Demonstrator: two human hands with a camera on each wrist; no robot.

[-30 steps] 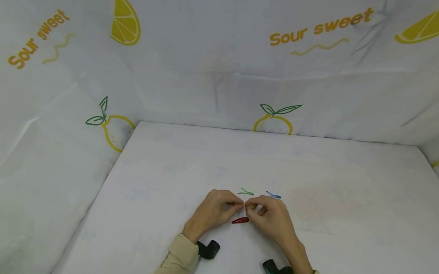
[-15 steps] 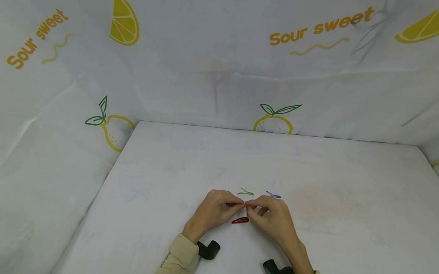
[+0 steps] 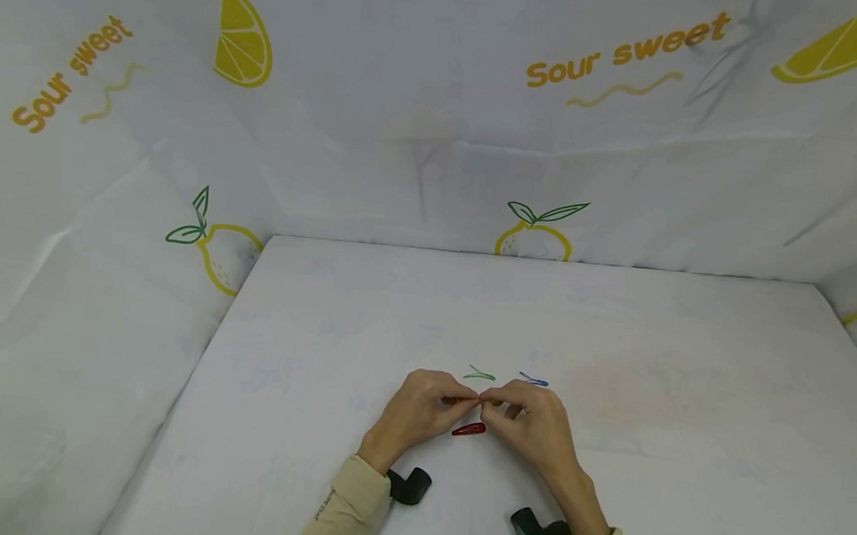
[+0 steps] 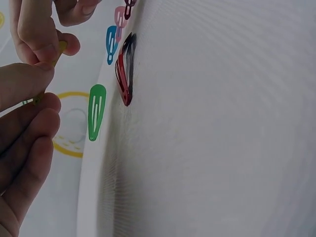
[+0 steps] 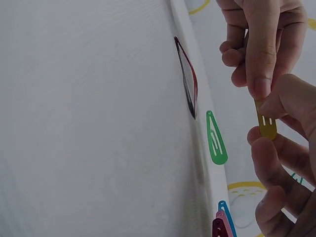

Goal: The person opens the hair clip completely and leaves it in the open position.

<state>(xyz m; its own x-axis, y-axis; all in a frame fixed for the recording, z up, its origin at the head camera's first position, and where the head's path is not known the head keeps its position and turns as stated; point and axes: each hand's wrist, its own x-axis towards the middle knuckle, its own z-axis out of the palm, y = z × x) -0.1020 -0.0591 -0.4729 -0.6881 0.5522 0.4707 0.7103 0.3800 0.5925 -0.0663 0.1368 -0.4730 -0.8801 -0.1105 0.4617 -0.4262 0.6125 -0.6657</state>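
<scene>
A small yellow snap hair clip (image 5: 267, 126) is held between my two hands, raised above the table. My left hand (image 3: 424, 411) pinches its narrow end, and the fingers of my right hand (image 3: 529, 422) grip it by the wider end. The head view hides most of this clip behind the fingertips; in the left wrist view its yellow edge (image 4: 62, 46) shows between the fingers. A red hair clip (image 3: 469, 429) lies just below the hands, its halves apart in the wrist views. Beyond them lie a green hair clip (image 3: 479, 375) and a blue hair clip (image 3: 534, 379).
A pink hair clip (image 4: 120, 19) and a dark red hair clip (image 4: 129, 7) lie beside the blue one. The white table (image 3: 368, 313) meets a lemon-printed cloth (image 3: 375, 176) at its back and left. Black wrist cameras (image 3: 410, 486) sit below the hands.
The yellow hair clip, visible at the right fingertips a second ago, has turned or slipped behind the fingers in the head view. Both hands stay nearly in place, their fingertips closer together.
</scene>
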